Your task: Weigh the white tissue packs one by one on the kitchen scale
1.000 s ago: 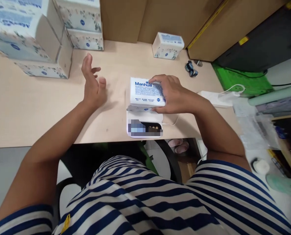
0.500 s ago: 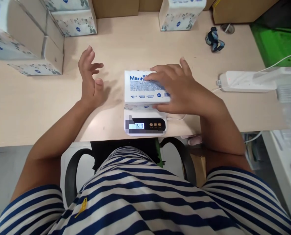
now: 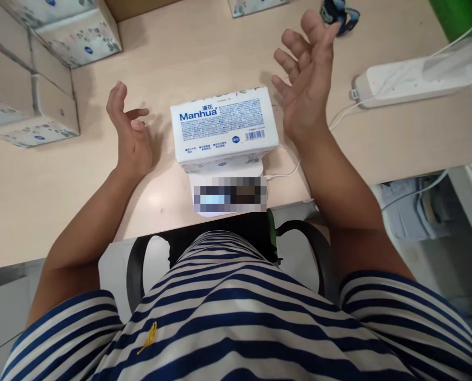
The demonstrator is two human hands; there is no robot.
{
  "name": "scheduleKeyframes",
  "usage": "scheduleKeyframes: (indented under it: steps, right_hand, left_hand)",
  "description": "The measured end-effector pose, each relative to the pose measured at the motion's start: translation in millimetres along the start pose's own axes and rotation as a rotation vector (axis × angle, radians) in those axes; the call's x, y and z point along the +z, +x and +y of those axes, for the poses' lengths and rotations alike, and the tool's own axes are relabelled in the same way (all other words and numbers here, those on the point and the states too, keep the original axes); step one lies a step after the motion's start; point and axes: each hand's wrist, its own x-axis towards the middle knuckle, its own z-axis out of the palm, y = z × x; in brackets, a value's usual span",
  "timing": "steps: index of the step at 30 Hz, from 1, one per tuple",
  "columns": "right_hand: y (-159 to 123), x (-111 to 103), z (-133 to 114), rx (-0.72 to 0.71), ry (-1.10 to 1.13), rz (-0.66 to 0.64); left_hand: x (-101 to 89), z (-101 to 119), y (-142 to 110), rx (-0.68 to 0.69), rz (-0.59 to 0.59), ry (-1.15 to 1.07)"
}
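Note:
A white tissue pack printed "Manhua" in blue rests on a small white digital scale near the table's front edge. The scale's display and button strip are blurred out by pixel blocks. To the left of the pack, my left hand is raised with its fingers loosely curled and apart, holding nothing. My right hand is just right of the pack, palm turned inward, fingers spread and bare. Neither hand touches the pack.
More tissue packs are stacked at the left, and another pack stands at the back. A small dark-blue figure lies beyond my right hand. At the right is a white power strip with cables. A white cord runs to the scale.
My right hand has let go of the tissue pack and moved up and right, opening its fingers. The pack stays on the scale. My left hand remains raised at the left. The view has tilted.

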Motion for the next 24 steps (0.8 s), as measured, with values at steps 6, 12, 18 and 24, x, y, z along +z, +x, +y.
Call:
scheduleKeyframes:
  steps: [6, 12, 18, 24]
  right_hand:
    - [-2.2, 5.7, -0.9, 0.016, -0.008, 0.101]
    - [-7.7, 11.9, -4.9, 0.009, -0.069, 0.07]
    - [-5.2, 10.7, -3.3, 0.0, -0.107, 0.06]
    - [-3.5, 11.8, 0.2, 0.013, -0.131, 0.037]
  left_hand:
    - [7.1, -14.7, 2.2, 0.036, 0.053, -0.002]
    - [9.1, -7.4, 1.1, 0.022, 0.076, 0.05]
    - [4.8, -1.7, -1.0, 0.001, 0.055, 0.048]
    - [0.6, -17.2, 0.1, -0.061, 0.016, 0.005]
